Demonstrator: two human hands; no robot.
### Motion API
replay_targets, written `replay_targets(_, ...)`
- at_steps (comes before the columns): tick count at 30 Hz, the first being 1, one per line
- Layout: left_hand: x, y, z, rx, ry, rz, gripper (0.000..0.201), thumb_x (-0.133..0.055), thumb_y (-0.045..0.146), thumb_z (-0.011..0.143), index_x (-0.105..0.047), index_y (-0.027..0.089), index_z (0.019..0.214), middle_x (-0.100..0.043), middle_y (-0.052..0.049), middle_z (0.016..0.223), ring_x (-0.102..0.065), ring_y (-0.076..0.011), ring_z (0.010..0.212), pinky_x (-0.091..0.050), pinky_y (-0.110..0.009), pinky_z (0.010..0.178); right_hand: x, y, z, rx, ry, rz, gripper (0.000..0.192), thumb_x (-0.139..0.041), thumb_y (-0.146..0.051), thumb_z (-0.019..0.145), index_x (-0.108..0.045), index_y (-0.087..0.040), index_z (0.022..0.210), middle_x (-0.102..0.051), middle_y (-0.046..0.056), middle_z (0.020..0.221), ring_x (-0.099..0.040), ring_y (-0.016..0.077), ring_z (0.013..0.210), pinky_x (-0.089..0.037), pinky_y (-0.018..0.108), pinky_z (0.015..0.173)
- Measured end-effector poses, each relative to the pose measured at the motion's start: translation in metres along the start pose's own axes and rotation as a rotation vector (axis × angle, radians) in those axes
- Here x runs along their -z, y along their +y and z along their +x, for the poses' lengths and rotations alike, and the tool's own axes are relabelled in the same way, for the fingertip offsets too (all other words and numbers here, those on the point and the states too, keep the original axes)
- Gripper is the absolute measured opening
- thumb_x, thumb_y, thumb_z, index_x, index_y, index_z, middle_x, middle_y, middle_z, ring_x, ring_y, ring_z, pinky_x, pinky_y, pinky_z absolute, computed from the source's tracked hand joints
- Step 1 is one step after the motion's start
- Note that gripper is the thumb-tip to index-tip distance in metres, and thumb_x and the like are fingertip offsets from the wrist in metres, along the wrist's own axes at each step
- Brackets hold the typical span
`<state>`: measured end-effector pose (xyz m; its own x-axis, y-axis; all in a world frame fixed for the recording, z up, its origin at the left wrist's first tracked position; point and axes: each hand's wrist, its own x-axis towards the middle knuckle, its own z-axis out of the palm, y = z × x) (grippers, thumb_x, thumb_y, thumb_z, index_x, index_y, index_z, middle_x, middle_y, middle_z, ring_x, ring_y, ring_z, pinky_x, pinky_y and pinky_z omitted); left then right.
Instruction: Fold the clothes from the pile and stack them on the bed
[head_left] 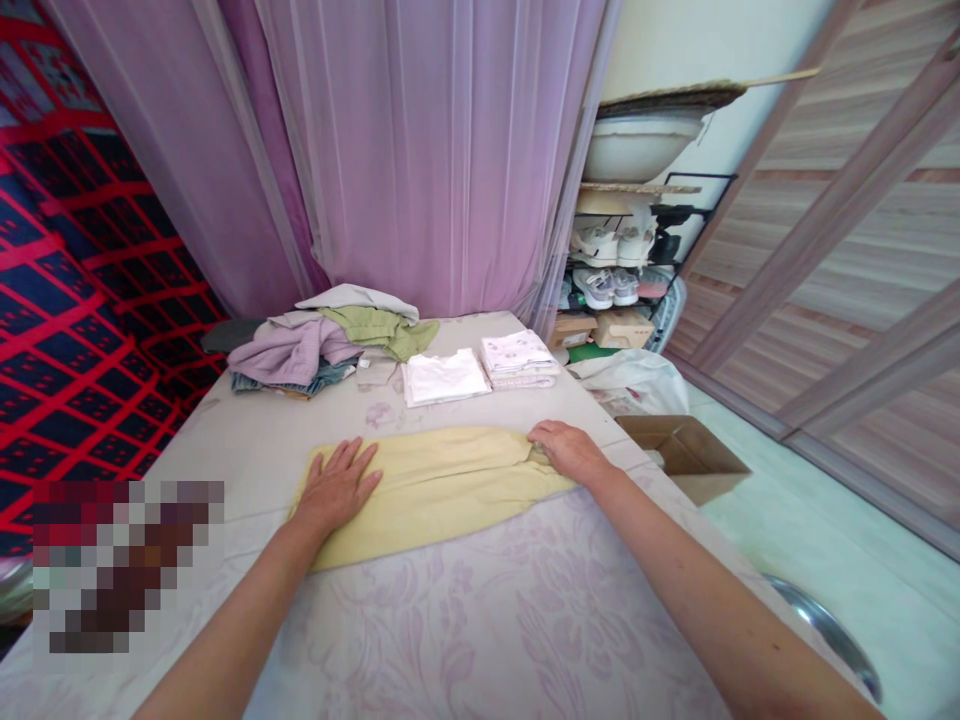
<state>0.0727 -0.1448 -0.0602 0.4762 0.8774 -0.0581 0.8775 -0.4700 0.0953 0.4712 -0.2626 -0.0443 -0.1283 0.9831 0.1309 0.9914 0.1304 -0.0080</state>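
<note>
Both hands lie open on the long folded yellow cotton cloth (435,485), left hand (337,485) flat, right hand (566,450) at its far end; press evenly outward for crisp creases.

Curtain: across the upper middle of the frame we see a sheer pink curtain (420,150) hanging in long folds, with daylight glowing through it.
Left wall: at the left edge we find a red and dark blue patterned hanging (67,300).
Right wall: the right side is filled by pale wood-look panels (862,250) with slanting darker rails.
Shelf: in the upper right of centre we see a shoe rack (622,270) with pale sneakers, a white basin (637,145) on top and boxes beneath.
Floor: at the lower right we see a pale greenish floor (825,540), with an open cardboard box (690,455) standing on it.
</note>
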Motion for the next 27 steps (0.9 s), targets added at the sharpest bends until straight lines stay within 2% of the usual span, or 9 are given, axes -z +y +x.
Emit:
replay_targets(4,0.009,0.010,-0.002,0.055,-0.032,0.025,0.055,-0.031,0.047,0.091,-0.037,0.026,0.142,-0.028,-0.007,0.153,-0.023,-0.0291,0.140,-0.015,-0.057,0.110,0.011,0.001,0.002,-0.021,-0.066,0.009,0.035,-0.049,-0.009,0.077,-0.071,-0.026,0.099,-0.067,0.003,0.113,-0.060,0.0186,0.103,-0.046,0.028,0.087)
replay_targets(7,0.020,0.035,0.000,0.060,0.018,0.071,0.052,-0.033,0.036,0.090,-0.044,0.021,0.139,-0.032,-0.010,0.151,-0.026,-0.0298,0.139,-0.014,-0.057,0.111,0.017,-0.012,0.015,-0.133,0.002,0.079,0.037,-0.043,-0.015,0.084,-0.067,-0.022,0.112,-0.062,0.006,0.124,-0.056,0.0180,0.113,-0.041,0.029,0.098)
replay_targets(10,0.024,0.064,0.004,0.002,0.038,0.052,0.053,-0.028,0.036,0.092,-0.040,0.018,0.141,-0.029,-0.009,0.152,-0.023,-0.0261,0.141,-0.015,-0.051,0.113,0.016,-0.033,0.034,-0.199,0.040,0.154,0.047,-0.032,-0.030,0.093,-0.048,-0.019,0.136,-0.047,0.008,0.141,-0.041,0.0192,0.131,-0.029,0.036,0.109)
replay_targets(13,0.019,0.079,0.009,0.060,-0.046,0.003,0.059,-0.021,0.051,0.092,-0.032,0.025,0.145,-0.021,-0.006,0.155,-0.017,-0.0277,0.142,-0.015,-0.061,0.109,0.009,-0.052,0.043,-0.267,-0.138,0.180,0.057,-0.025,-0.048,0.094,-0.033,-0.022,0.145,-0.025,0.009,0.153,-0.021,0.0259,0.141,-0.017,0.052,0.111)
replay_targets(16,0.010,0.072,0.008,0.127,-0.093,0.018,0.067,-0.019,0.063,0.089,-0.027,0.029,0.146,-0.015,-0.006,0.156,-0.013,-0.0308,0.143,-0.012,-0.068,0.105,-0.001,-0.061,0.040,-0.261,-0.270,0.175,0.063,-0.020,-0.056,0.092,-0.029,-0.025,0.146,-0.017,0.009,0.156,-0.013,0.0277,0.142,-0.010,0.057,0.110)
replay_targets(22,0.007,0.041,0.003,0.186,-0.072,0.049,0.072,-0.019,0.067,0.086,-0.025,0.028,0.147,-0.016,-0.005,0.156,-0.013,-0.0306,0.143,-0.011,-0.066,0.106,-0.011,-0.062,0.031,-0.286,-0.270,0.148,0.064,-0.017,-0.057,0.092,-0.028,-0.026,0.146,-0.015,0.007,0.156,-0.011,0.0268,0.142,-0.008,0.057,0.110)
replay_targets(27,0.007,0.037,0.001,0.203,-0.046,0.047,0.073,-0.021,0.067,0.086,-0.027,0.027,0.146,-0.018,-0.006,0.156,-0.015,-0.0320,0.142,-0.012,-0.065,0.107,0.001,-0.068,0.039,-0.333,-0.274,0.164,0.064,-0.022,-0.055,0.092,-0.025,-0.024,0.147,-0.014,0.008,0.156,-0.011,0.0263,0.143,-0.007,0.059,0.109)
